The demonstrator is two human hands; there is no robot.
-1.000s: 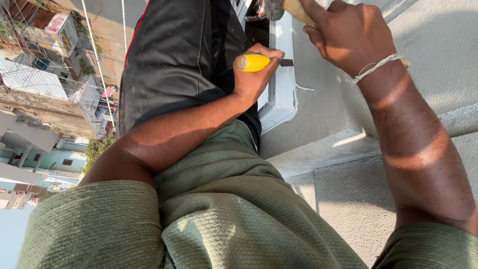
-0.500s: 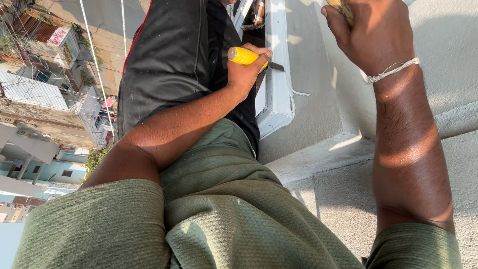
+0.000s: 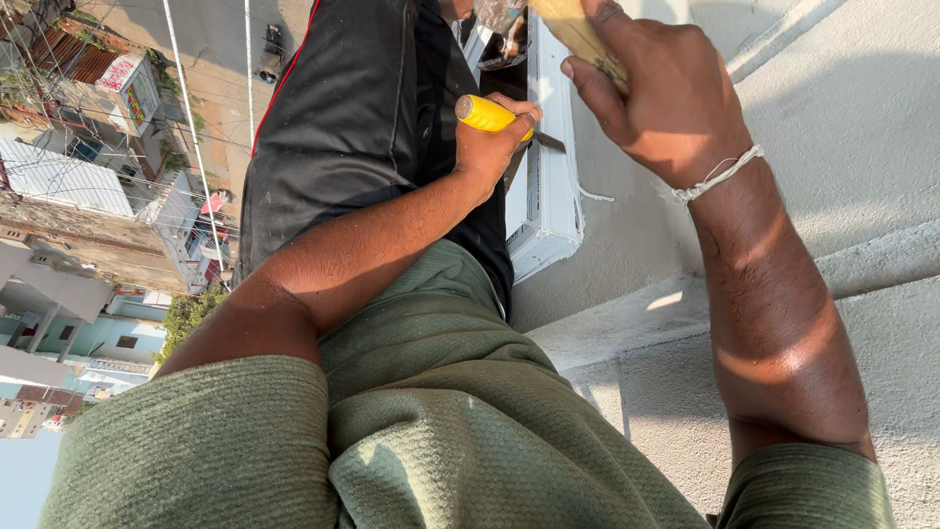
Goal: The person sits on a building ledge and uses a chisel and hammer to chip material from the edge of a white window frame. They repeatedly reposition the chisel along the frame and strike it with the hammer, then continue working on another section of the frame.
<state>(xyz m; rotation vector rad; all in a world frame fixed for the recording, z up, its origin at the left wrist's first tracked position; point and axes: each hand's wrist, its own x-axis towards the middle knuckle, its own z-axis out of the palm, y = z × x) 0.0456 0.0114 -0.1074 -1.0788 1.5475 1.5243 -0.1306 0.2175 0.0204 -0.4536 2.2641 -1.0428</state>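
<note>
The left hand [image 3: 494,147] grips a yellow-handled screwdriver [image 3: 487,115] whose tip meets the white unit [image 3: 550,186], still mounted, while the right hand [image 3: 666,93] clasps a wooden handle [image 3: 578,34].

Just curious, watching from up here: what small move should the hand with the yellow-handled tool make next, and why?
Probably press the yellow-handled tool a little further in. The left hand already has its blade against the white unit, and the right hand holds a wooden piece above.
</note>
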